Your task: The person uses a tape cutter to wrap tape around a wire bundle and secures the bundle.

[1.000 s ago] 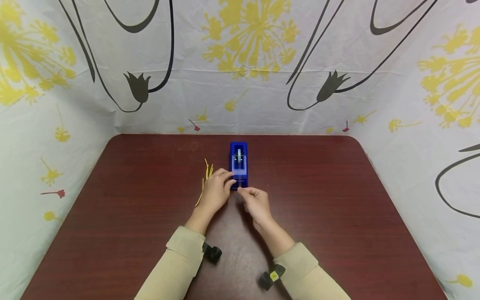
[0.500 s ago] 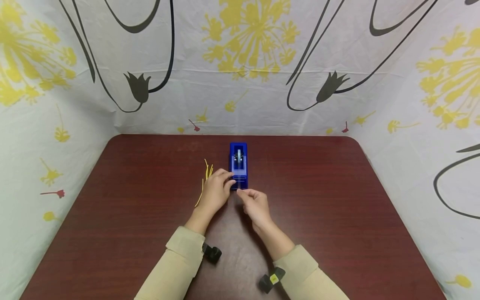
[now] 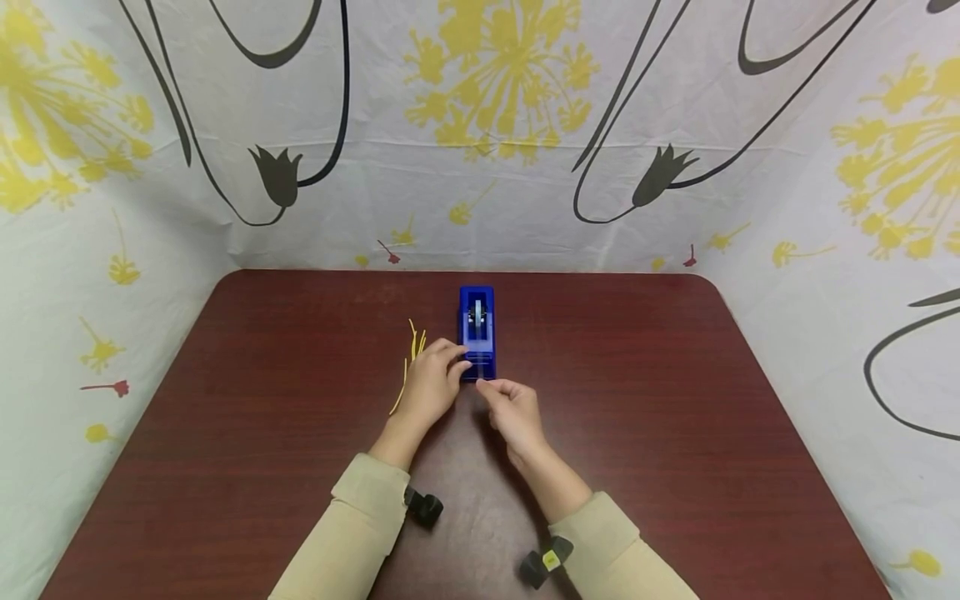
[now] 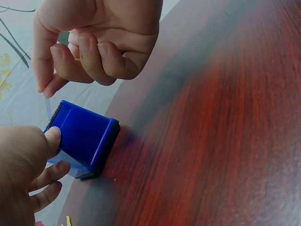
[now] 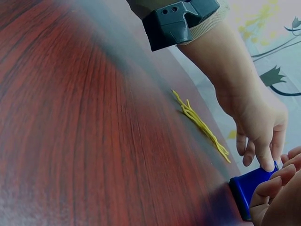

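A blue tape dispenser point(image 3: 487, 340) stands near the back middle of the table, with a roll of tape point(image 3: 477, 313) in it. My left hand point(image 3: 427, 382) grips the dispenser from its left side; in the left wrist view the thumb presses on its front face below the toothed cutting edge point(image 4: 55, 115). Just in front of the dispenser, my right hand point(image 3: 516, 414) pinches the end of a clear strip of tape point(image 4: 48, 107) between thumb and forefinger. That strip stretches from the cutting edge to the fingertips. The right hand's other fingers are curled in.
Several yellow strings point(image 5: 201, 125) lie in a loose bundle on the dark red wooden table point(image 3: 637, 417), left of the dispenser and partly behind my left hand in the head view. A patterned white cloth point(image 3: 525, 208) hangs along the table's back and sides.
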Demonstrator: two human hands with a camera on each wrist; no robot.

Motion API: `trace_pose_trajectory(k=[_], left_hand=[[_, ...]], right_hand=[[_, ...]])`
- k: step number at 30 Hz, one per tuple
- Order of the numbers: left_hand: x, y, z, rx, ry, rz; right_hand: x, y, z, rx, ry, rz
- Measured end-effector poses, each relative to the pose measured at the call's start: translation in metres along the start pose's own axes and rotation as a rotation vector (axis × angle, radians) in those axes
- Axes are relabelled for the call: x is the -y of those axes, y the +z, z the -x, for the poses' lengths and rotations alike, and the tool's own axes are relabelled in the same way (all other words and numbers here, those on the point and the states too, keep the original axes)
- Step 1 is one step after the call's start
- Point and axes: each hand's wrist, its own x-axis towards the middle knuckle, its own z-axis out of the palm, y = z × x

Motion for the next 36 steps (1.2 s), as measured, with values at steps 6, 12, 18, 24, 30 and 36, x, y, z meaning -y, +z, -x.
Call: trace_pose_trajectory(k=[6,12,18,24,30,36], left_hand=[[-0.0003,0.0,-0.0002,0.011,-0.014,0.007],[-0.0003,0.0002,0.0004,0.006,-0.011,0.0],[-0.001,0.0,0.001,0.013,-0.021,0.013],[-0.0019,-0.0003,0.0005,0.014,-0.026,0.014],[-0.0015,-0.0001,0.0007,0.012,-0.026,0.011],[-0.0004,0.0003,0.0003,-0.001,-0.015,0.008]], right_hand=[[0.0009,0.0002,0.001,-0.005,0.002,0.013],[0.0003,-0.0003,0.0022,-0.008,0.009,0.021],[-0.0015,-0.0015,0.0022,-0.005,-0.003,0.008],[-0.0022,-0.0016,0.0042,0.004,0.003,0.005],[-0.002,-0.0011,0.0053,0.003,0.004,0.014],[-0.0027,-0.0013,0.0053,0.007,-0.009,0.02]])
